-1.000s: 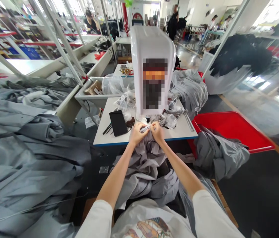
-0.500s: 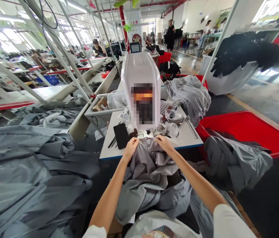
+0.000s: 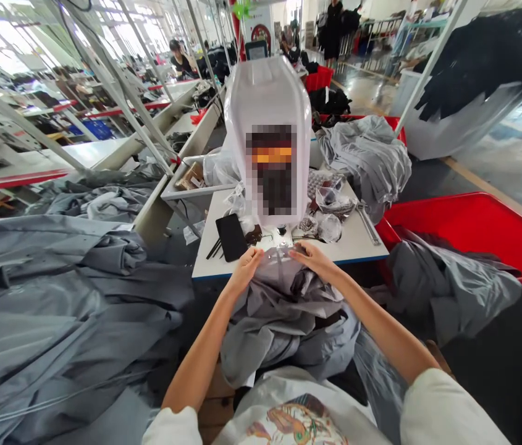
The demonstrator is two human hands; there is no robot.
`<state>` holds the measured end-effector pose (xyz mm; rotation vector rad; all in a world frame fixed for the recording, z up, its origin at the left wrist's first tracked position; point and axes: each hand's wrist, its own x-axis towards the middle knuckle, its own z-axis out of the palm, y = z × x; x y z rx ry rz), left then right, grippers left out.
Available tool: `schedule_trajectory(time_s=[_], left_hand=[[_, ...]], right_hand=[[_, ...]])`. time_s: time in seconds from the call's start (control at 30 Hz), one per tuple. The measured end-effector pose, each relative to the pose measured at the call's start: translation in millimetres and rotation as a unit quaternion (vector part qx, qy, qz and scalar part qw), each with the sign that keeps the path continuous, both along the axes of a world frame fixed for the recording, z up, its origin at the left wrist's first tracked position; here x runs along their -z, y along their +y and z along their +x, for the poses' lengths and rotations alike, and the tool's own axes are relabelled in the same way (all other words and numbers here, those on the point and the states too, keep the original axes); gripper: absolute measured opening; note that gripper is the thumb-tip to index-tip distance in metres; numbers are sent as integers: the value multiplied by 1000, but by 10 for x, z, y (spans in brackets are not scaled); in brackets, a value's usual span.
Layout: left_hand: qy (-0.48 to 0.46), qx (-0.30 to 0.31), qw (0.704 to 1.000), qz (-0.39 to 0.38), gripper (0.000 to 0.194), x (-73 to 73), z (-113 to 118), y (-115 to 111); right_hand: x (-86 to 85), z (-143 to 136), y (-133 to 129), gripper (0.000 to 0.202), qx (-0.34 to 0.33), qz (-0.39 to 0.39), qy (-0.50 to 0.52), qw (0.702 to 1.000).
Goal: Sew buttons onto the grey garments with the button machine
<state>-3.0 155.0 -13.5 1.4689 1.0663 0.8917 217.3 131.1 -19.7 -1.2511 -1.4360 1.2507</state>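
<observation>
A grey garment [image 3: 283,296] hangs from the front edge of a white worktable [image 3: 217,262] down over my lap. Its upper edge lies under the head of a white machine [image 3: 267,93]. My left hand [image 3: 249,264] pinches that edge on the left side, and my right hand [image 3: 311,256] grips it on the right, both close to the machine's small metal plate. Left of the machine rests a black flat device [image 3: 231,238] beside thin dark sticks.
Clear bags of small parts [image 3: 329,227] lie right of the machine. A red bin [image 3: 474,228] with grey cloth stands at the right. Grey fabric [image 3: 57,321] is heaped at the left. A person [image 3: 180,60] sits farther back.
The view has tilted down slightly. The garment's upper edge now shows flatter between my hands, with small round spots visible on it; both hands still hold it.
</observation>
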Motion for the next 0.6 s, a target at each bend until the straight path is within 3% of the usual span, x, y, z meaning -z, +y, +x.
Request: schedule_trajectory(time_s=[0.13, 0.23, 0.37, 0.43, 0.5, 0.6], left_hand=[[100, 79, 991, 49, 32, -92, -155, -410], [129, 105, 969, 183, 23, -178, -259, -702], [145, 128, 880, 434, 21, -288, -363, -957], [163, 124, 842, 499, 20, -312, -389, -1026], [163, 107, 836, 514, 18, -315, -377, -1068], [152, 57, 866, 473, 8, -306, -284, -1105]], right_hand=[[-75, 35, -388, 33, -79, -3, -22, 997], [-151, 39, -690, 12, -70, 67, -53, 994], [-277, 33, -1010, 18, -95, 287, -72, 950], [-325, 29, -1108, 23, -107, 368, -97, 919], [-353, 13, -1166, 24, -97, 393, -120, 906], [-371, -48, -1208, 25, -75, 382, -120, 913]])
